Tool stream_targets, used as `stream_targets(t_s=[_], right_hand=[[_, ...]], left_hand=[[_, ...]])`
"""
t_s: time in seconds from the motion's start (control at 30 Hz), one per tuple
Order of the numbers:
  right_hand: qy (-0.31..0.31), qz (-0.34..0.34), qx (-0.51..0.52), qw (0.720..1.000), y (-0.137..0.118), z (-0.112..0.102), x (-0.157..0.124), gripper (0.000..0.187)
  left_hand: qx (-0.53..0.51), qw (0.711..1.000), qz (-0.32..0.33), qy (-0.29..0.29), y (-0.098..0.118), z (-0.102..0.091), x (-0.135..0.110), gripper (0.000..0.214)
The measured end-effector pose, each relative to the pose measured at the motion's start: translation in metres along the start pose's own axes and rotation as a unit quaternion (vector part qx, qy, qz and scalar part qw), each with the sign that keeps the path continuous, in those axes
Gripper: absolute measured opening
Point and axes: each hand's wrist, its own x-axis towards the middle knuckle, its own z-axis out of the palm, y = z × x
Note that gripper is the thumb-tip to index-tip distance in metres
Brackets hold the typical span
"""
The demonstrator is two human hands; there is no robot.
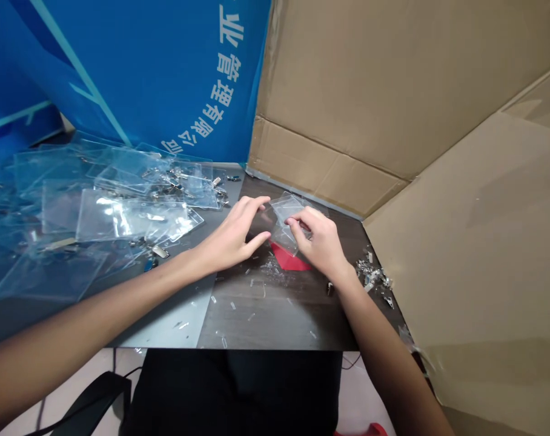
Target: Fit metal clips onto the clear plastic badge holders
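On the dark surface (275,315), we see the right hand (320,242) pinching a clear plastic sleeve (286,209), left hand (232,239) spread open touching its edge, red scrap (288,259) underneath.

I'm looking down at a dark wood-grain table (275,315), a blue banner (157,72) with white characters standing left, brown cardboard sheets (393,79) behind and right, pale floor (93,369) below.

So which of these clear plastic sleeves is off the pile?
The lone sleeve the right hand pinches and the left hand touches, over the red piece; the other sleeves lie heaped to the left.
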Motion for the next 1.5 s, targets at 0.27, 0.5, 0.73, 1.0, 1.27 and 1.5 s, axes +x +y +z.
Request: stream_targets(t_s=[0.27, 0.5, 0.73, 1.0, 1.27, 1.5], right_hand=[[-0.024, 0.17, 0.298, 0.939, -0.02, 0.027, -0.008, 0.025], [0.022, 0.204, 0.32, 0.925, -0.024, 0.032, -0.012, 0.027], [-0.009, 0.206, 0.366, 0.908, -0.026, 0.032, -0.013, 0.041], [-0.051, 0.179, 0.406, 0.895, -0.036, 0.024, -0.015, 0.038], [-0.028, 0.21, 0.32, 0.923, -0.038, 0.023, -0.019, 0.032], [-0.099, 0.231, 0.475, 0.843, -0.028, 0.031, -0.016, 0.028]], left_hand=[[-0.233, 0.968, -0.091, 0.028, 0.005, 0.009, 0.001, 0.013], [-0.3, 0.946, -0.112, 0.052, 0.002, 0.013, 0.001, 0.009], [-0.315, 0.936, -0.144, 0.059, 0.002, 0.017, -0.004, 0.047], [-0.344, 0.925, -0.154, -0.048, 0.005, 0.016, -0.004, 0.078], [-0.295, 0.949, -0.112, -0.023, -0.009, 0.021, -0.006, 0.085], [-0.143, 0.985, -0.091, 0.017, -0.013, 0.008, -0.005, 0.09]])
